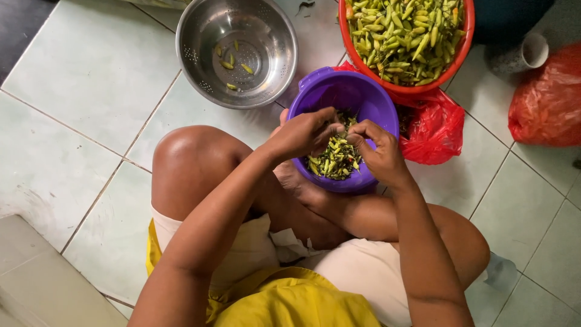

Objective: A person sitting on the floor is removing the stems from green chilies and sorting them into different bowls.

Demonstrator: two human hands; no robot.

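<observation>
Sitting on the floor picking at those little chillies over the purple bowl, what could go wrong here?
Both the left hand and right hand pinch chillies bare, so juice could sting the skin or eyes later. The purple bowl leans against a foot and might tip its stems out. The red basket is heaped with green chillies, which could roll onto the tiled floor.

2 hands (305, 133), 3 bowls: 1 steel colander (200, 54), 1 purple bowl (375, 103), 1 red basket (451, 57); 2 red bags (439, 130), 1 cup (525, 56).
</observation>
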